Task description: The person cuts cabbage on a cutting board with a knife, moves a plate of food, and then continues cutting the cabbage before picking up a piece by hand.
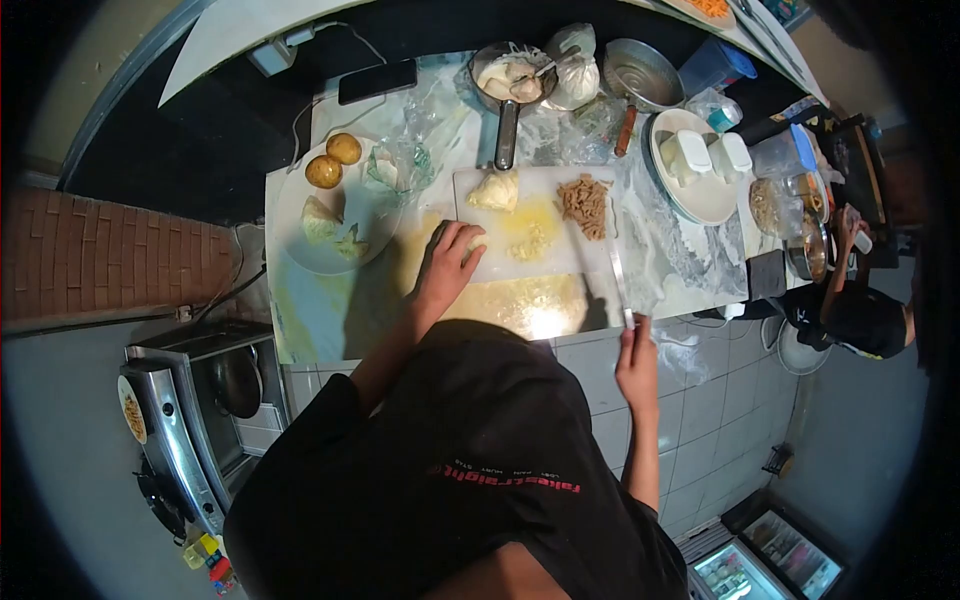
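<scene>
My right hand (637, 365) grips the handle of a knife (617, 272), its blade pointing away from me along the right side of the white cutting board (560, 263). At the board's left edge my left hand (450, 262) has its fingers curled over a small pale vegetable piece (478, 242), mostly hidden. Just beyond it lies a larger pale yellow wedge (494, 191) that looks like cabbage. Finely chopped pale bits (530, 243) are scattered mid-board. A pile of brown strips (584, 205) sits at the board's right, near the blade.
On the left, a plate (300, 262) holds leafy pieces, with two potatoes (325, 171) at its rim. Behind the board stand a saucepan (507, 98) and a metal pan (645, 75). Right of them is a plate (700, 207) with white containers. Another person (865, 315) is at far right.
</scene>
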Tool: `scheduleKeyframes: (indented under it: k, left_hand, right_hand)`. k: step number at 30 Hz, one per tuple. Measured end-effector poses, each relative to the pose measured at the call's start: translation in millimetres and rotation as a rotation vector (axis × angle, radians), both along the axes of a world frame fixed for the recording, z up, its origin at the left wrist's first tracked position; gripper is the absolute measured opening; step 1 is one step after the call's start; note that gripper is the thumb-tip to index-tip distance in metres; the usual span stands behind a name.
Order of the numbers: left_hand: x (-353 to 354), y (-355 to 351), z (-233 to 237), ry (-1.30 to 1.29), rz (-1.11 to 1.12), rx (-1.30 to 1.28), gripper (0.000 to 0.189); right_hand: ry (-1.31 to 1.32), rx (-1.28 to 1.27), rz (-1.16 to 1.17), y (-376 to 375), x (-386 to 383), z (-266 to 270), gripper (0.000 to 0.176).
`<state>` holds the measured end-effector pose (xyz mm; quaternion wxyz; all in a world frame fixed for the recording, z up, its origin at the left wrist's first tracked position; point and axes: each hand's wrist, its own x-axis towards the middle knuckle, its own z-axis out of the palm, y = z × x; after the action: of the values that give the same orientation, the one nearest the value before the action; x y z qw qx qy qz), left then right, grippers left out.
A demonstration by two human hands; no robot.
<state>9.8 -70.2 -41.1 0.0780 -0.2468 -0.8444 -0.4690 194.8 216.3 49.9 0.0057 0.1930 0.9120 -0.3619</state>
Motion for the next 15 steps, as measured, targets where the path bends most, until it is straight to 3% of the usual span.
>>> scheduleKeyframes:
  k: [3,6,9,15]
  left_hand:
    - [-0.2,3.4,-4.0,0.020,0.023,0.023,0.025]
    - [3.2,-1.5,-6.4,-0.018,0.053,0.034,0.025]
    - [2.8,-2.6,-9.2,-0.116,0.087,0.127,0.024]
    - [5.7,-0.9,-8.3,0.066,0.087,0.051,0.021]
  right_hand:
    - [-0.012,-0.062,0.078,-24.6,6.9,-7.4,0.019]
    - [-0.164,-0.025,0.229,-36.2,15.9,-14.9,0.016]
    - [-0.115,0.073,0.281,-42.9,19.8,-20.5,0.016]
    - [-0.108,0.240,0.254,-49.3,15.2,-21.8,0.018]
